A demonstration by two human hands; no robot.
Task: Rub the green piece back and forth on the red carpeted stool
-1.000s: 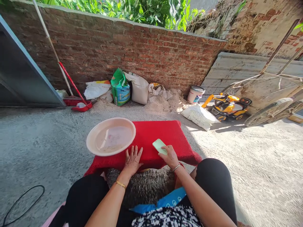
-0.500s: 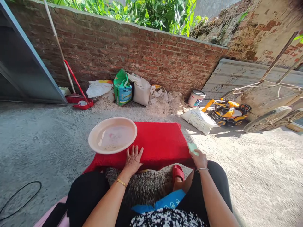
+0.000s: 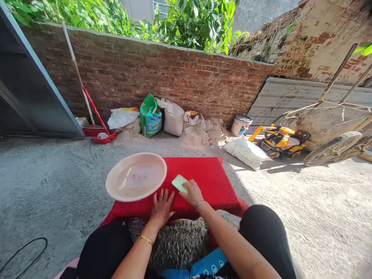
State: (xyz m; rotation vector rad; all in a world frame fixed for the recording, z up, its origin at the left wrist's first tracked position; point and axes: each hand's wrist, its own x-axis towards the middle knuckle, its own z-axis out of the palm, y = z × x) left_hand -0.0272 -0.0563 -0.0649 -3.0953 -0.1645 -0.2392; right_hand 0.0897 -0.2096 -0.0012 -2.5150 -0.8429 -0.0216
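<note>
A red cloth [image 3: 200, 170] lies over a low table in front of my knees. My left hand [image 3: 161, 207] rests flat on its near edge, fingers spread. In my right hand [image 3: 192, 192] is a flat pale-green block with rounded corners [image 3: 179, 183]. It is over the middle of the cloth, and its underside is hidden, so I cannot tell its exact kind. A wide pale-pink basin [image 3: 116, 174] with water in it stands on the left part of the cloth, just beyond my left fingers.
Along the brick wall [image 3: 122, 73] are a green bag [image 3: 152, 120], a whitish sack [image 3: 173, 118] and a red dustpan [image 3: 106, 138]. To the right lie another sack [image 3: 247, 153], a bucket [image 3: 241, 126], a yellow toy excavator [image 3: 280, 141] and a wheeled cart [image 3: 334, 147].
My right hand has carried the pale-green block from the cloth's right edge leftward to its middle. My left hand stays flat by the basin. The view has tilted up slightly.
</note>
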